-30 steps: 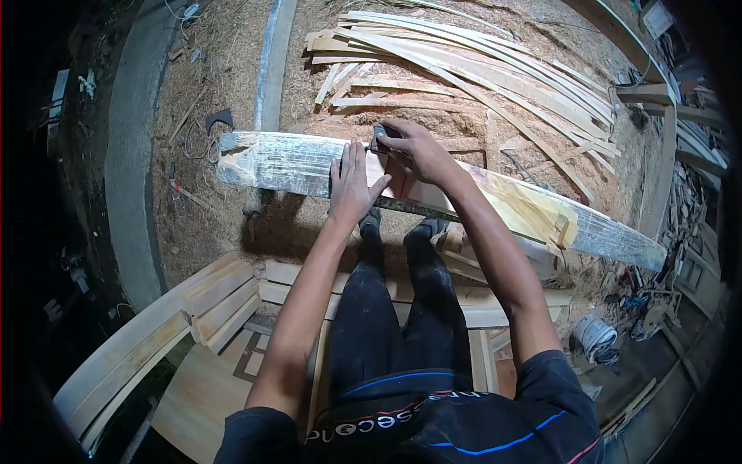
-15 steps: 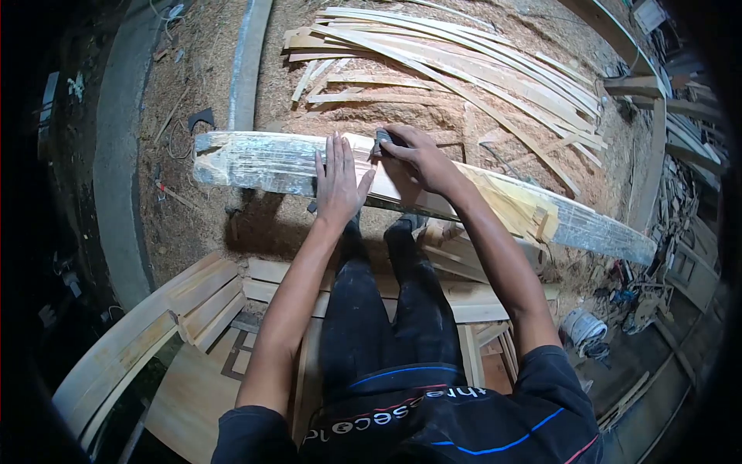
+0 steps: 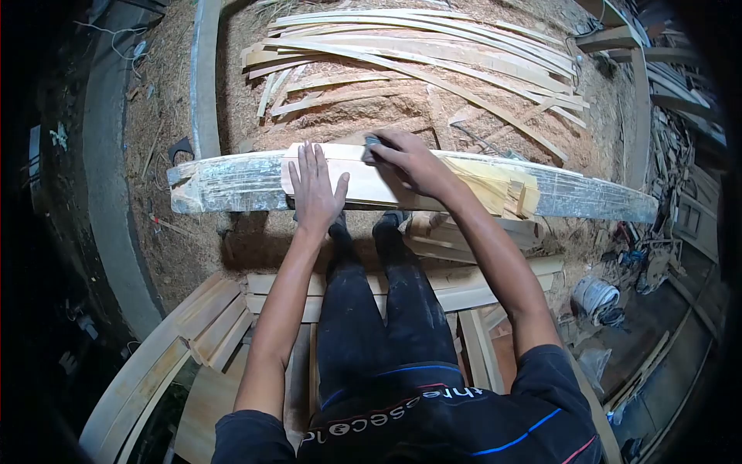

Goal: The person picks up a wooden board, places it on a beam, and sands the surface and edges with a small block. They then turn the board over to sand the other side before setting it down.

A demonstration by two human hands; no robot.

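left hand (image 3: 313, 189) flat, fingers spread on the plank (image 3: 386, 185); right hand (image 3: 410, 158) grip closed around a small dark block (image 3: 372, 141) at the far edge.

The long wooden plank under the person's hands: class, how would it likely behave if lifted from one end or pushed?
The long wooden plank looks thick and solid, so probably stiff and heavy. Its flat faces suggest sliding, not rolling. The left hand lies flat on it and the right hand presses a small dark block, and it shows no sag.
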